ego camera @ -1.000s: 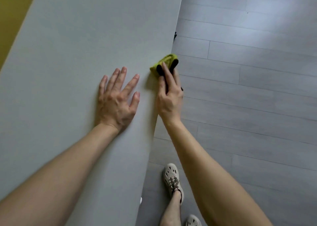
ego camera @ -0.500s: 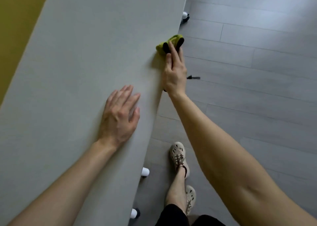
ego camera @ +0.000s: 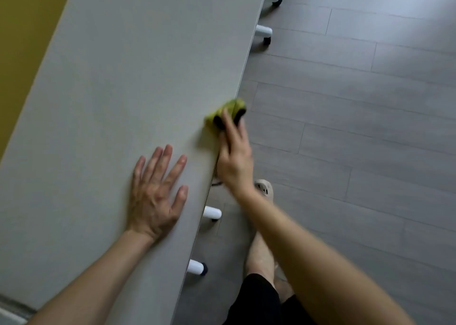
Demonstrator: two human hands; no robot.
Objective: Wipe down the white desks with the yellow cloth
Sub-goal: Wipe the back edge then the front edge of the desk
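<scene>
Left hand point(ego camera: 158, 194) flat, right hand point(ego camera: 235, 159) straight-fingered

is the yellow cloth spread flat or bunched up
Bunched up: the yellow cloth is a small wad pressed under the right hand at the desk edge.

The pale surface point(ego camera: 111, 102) runs diagonally from the lower left to the top centre of the frame, with the left hand point(ego camera: 155, 196) lying flat on it at lower centre, its fingers point(ego camera: 167, 159) spread. Just right of it, at the surface's right edge, the blurred right hand point(ego camera: 235, 162) presses a yellow cloth point(ego camera: 229, 108) with straight fingers point(ego camera: 228, 125). Grey plank floor point(ego camera: 357, 127) fills the right side, white legs point(ego camera: 212, 212) show under the edge, a pale shoe point(ego camera: 265, 189) sits below the right wrist, and a yellow wall point(ego camera: 22, 28) fills the upper left.
</scene>
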